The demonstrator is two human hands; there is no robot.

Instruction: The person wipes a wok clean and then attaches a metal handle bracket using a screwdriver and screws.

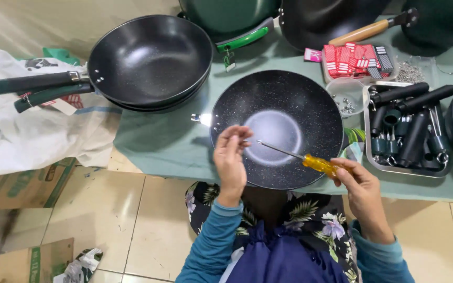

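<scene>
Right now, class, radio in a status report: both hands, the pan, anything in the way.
Left hand raised over pan, fingers pinched, contents too small to tell. Right hand grips yellow-handled screwdriver, tip over handleless speckled pan. Tray of handles to the right, clear.

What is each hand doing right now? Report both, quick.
Left hand: fingers pinched together at the screwdriver tip, whether it holds anything cannot be told.
Right hand: closed on the screwdriver's yellow handle.

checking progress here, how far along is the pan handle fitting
Done, it seems: the stacked pans on the left already carry handles. In hand: the speckled pan in front has no handle yet; the right hand holds a yellow screwdriver, its tip near the left hand, whose fingers pinch something too small to tell. Left: a tray of loose black handles.
</scene>
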